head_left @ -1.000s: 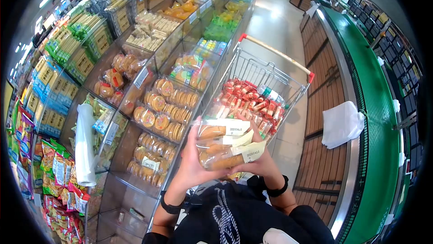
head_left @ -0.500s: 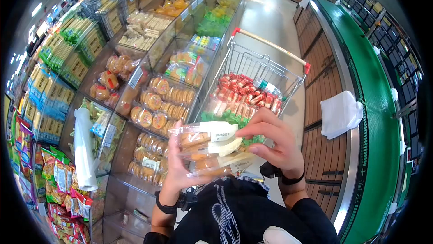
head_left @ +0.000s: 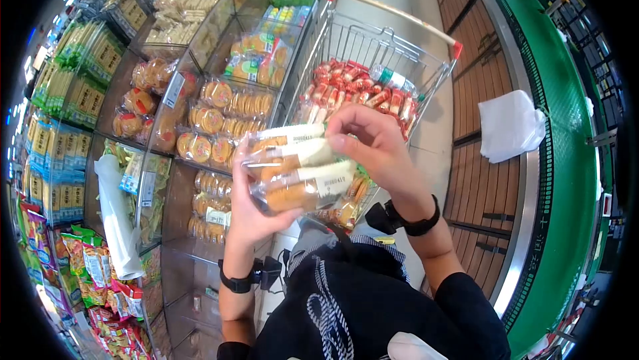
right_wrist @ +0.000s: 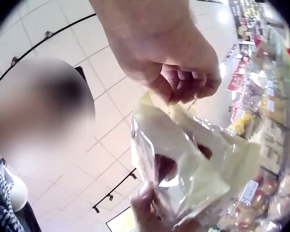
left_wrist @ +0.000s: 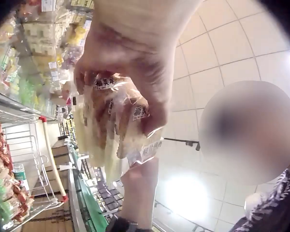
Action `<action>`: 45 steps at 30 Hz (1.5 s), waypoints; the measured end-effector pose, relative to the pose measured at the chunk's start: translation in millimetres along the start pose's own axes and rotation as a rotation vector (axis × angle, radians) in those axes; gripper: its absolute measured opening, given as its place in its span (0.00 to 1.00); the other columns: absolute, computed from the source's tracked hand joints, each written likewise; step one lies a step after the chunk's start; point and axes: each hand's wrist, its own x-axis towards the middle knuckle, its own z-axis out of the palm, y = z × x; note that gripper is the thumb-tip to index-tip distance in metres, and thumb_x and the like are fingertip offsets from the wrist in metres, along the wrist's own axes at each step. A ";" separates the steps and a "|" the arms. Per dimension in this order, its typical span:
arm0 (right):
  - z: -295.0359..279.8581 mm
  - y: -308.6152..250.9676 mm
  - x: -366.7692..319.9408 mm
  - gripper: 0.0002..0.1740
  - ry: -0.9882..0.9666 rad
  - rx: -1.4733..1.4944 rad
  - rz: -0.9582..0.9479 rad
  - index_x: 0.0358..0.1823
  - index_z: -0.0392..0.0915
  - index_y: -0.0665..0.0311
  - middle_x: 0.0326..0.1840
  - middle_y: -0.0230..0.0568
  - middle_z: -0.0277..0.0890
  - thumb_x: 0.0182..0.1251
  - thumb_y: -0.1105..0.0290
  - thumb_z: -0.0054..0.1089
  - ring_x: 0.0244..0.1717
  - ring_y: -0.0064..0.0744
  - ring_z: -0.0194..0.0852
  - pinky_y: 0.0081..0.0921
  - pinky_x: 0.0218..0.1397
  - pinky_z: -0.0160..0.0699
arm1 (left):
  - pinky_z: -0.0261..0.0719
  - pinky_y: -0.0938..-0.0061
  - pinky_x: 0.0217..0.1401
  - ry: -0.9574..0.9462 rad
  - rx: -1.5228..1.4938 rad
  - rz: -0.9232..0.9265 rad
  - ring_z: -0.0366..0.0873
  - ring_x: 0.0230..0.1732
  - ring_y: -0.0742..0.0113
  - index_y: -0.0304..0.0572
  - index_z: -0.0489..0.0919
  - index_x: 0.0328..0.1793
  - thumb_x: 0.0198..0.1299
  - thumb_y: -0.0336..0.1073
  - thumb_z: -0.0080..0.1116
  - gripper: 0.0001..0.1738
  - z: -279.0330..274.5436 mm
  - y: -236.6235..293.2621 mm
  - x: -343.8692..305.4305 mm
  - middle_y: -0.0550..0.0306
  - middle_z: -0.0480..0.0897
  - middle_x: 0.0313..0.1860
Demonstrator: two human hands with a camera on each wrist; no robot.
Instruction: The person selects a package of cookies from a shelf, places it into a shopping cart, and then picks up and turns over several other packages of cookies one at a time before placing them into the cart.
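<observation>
Three packs of golden-brown pastries (head_left: 286, 195), in clear wrappers with cream-coloured, date-printed ends, are held side by side in front of the body. My left hand (head_left: 247, 217) grips them from the left, its thumb along the lower pack. In the left wrist view, dark lettering shows on the wrappers (left_wrist: 106, 116) under the curled fingers. My right hand (head_left: 376, 150) pinches the loose cream end of a wrapper between thumb and forefinger. The right wrist view shows the right hand (right_wrist: 164, 58) above the wrapper ends (right_wrist: 183, 159), its other fingers curled in.
A shopping cart (head_left: 399, 17) ahead holds red-wrapped snacks (head_left: 353, 84) and a bottle (head_left: 393, 79). Left are bins of packaged biscuits (head_left: 219, 120) and a plastic bag roll (head_left: 118, 217). A green counter (head_left: 539, 94) with white bags (head_left: 511, 127) runs along the right.
My right hand has left the underside of the packs and moved up to their cream ends, where it now pinches one. The left hand keeps its hold. The head view has tilted downward.
</observation>
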 end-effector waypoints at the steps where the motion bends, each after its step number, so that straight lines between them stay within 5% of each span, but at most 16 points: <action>1: -1.8 12.2 -1.6 0.04 0.065 0.083 0.055 0.34 0.73 0.67 0.29 0.29 0.71 0.58 0.74 0.54 0.31 0.17 0.68 0.16 0.38 0.67 | 0.66 0.66 0.60 -0.029 0.095 -0.012 0.67 0.58 0.58 0.36 0.42 0.70 0.30 0.36 0.72 0.63 -5.1 -12.6 3.7 0.45 0.64 0.58; 5: -20.5 62.9 -19.8 0.05 0.324 0.049 0.276 0.37 0.73 0.67 0.32 0.29 0.71 0.63 0.74 0.49 0.35 0.17 0.68 0.15 0.41 0.67 | 0.68 0.69 0.58 0.000 0.375 -0.296 0.70 0.54 0.59 0.30 0.47 0.67 0.33 0.34 0.70 0.55 -13.4 -80.0 11.7 0.46 0.70 0.53; 10: -72.5 118.3 -77.5 0.05 0.547 -0.159 0.375 0.36 0.74 0.68 0.29 0.32 0.74 0.61 0.75 0.50 0.32 0.18 0.72 0.16 0.36 0.70 | 0.70 0.70 0.55 -0.039 0.276 -0.588 0.71 0.51 0.61 0.30 0.48 0.66 0.35 0.29 0.68 0.52 -25.2 -238.5 -20.7 0.47 0.70 0.52; 11: -79.7 122.7 -88.5 0.05 0.582 -0.157 0.424 0.36 0.74 0.68 0.28 0.32 0.74 0.61 0.75 0.50 0.31 0.18 0.71 0.16 0.36 0.70 | 0.68 0.71 0.56 -0.034 0.214 -0.788 0.70 0.52 0.61 0.29 0.48 0.65 0.34 0.28 0.68 0.52 -8.3 -221.6 -14.2 0.47 0.69 0.53; 14: -95.3 129.5 -112.1 0.07 0.597 -0.169 0.539 0.38 0.73 0.70 0.31 0.31 0.72 0.63 0.75 0.49 0.32 0.18 0.69 0.16 0.39 0.69 | 0.69 0.70 0.55 -0.088 0.459 -0.665 0.72 0.52 0.56 0.24 0.52 0.58 0.32 0.34 0.69 0.48 -12.4 -291.0 -43.5 0.41 0.71 0.49; 17: -96.5 138.4 -123.6 0.06 0.633 -0.203 0.563 0.35 0.73 0.69 0.26 0.31 0.73 0.61 0.75 0.50 0.28 0.17 0.69 0.16 0.33 0.69 | 0.70 0.68 0.55 -0.153 0.650 -0.820 0.72 0.51 0.51 0.25 0.57 0.57 0.29 0.38 0.71 0.48 -5.8 -304.0 -43.8 0.39 0.73 0.48; 24: -69.7 158.2 -131.5 0.05 0.448 -0.329 0.592 0.35 0.74 0.68 0.26 0.36 0.73 0.59 0.75 0.53 0.26 0.22 0.70 0.19 0.30 0.68 | 0.68 0.65 0.57 -0.326 0.937 -0.844 0.69 0.55 0.47 0.29 0.65 0.55 0.25 0.44 0.73 0.48 10.8 -302.7 -28.1 0.39 0.72 0.50; 28: -55.4 157.6 -119.5 0.05 0.378 -0.469 0.548 0.35 0.74 0.70 0.27 0.36 0.73 0.58 0.77 0.52 0.28 0.23 0.72 0.20 0.32 0.69 | 0.64 0.63 0.60 -0.201 1.025 -0.542 0.63 0.57 0.41 0.26 0.56 0.62 0.24 0.43 0.74 0.57 19.3 -316.2 -53.5 0.35 0.63 0.56; 32: -40.0 159.7 -107.8 0.04 0.266 -0.619 0.460 0.33 0.73 0.70 0.28 0.42 0.73 0.57 0.77 0.53 0.28 0.32 0.72 0.24 0.32 0.70 | 0.59 0.58 0.62 -0.175 1.157 -0.374 0.60 0.59 0.41 0.27 0.52 0.65 0.37 0.40 0.67 0.51 31.5 -307.2 -74.9 0.34 0.59 0.59; 36: -18.0 176.8 -100.5 0.05 0.106 -0.822 0.377 0.33 0.74 0.68 0.30 0.47 0.74 0.57 0.75 0.51 0.31 0.45 0.72 0.34 0.34 0.71 | 0.45 0.57 0.70 -0.186 1.201 -0.335 0.44 0.69 0.37 0.23 0.49 0.66 0.46 0.37 0.61 0.46 39.3 -302.4 -88.9 0.29 0.50 0.66; 39: -1.9 215.2 -106.9 0.09 -0.160 -0.940 0.464 0.37 0.74 0.66 0.33 0.49 0.75 0.57 0.70 0.51 0.36 0.50 0.73 0.41 0.38 0.71 | 0.42 0.54 0.71 -0.240 1.080 -0.452 0.39 0.71 0.37 0.22 0.49 0.66 0.49 0.40 0.58 0.44 33.2 -306.4 -86.8 0.29 0.47 0.68; 42: 19.8 255.3 -113.2 0.10 -0.701 -1.161 0.710 0.37 0.75 0.63 0.36 0.50 0.76 0.55 0.68 0.50 0.40 0.47 0.75 0.40 0.40 0.73 | 0.44 0.55 0.71 -0.276 1.143 -0.476 0.39 0.72 0.41 0.23 0.52 0.65 0.52 0.43 0.56 0.42 26.2 -310.4 -84.5 0.34 0.48 0.69; 45: 36.4 287.2 -122.1 0.15 -0.722 -1.025 0.753 0.43 0.71 0.63 0.42 0.54 0.73 0.55 0.65 0.49 0.45 0.51 0.72 0.45 0.44 0.71 | 0.54 0.58 0.67 -0.128 1.085 -0.370 0.52 0.67 0.42 0.29 0.63 0.59 0.51 0.40 0.56 0.32 9.3 -288.9 -85.4 0.37 0.58 0.65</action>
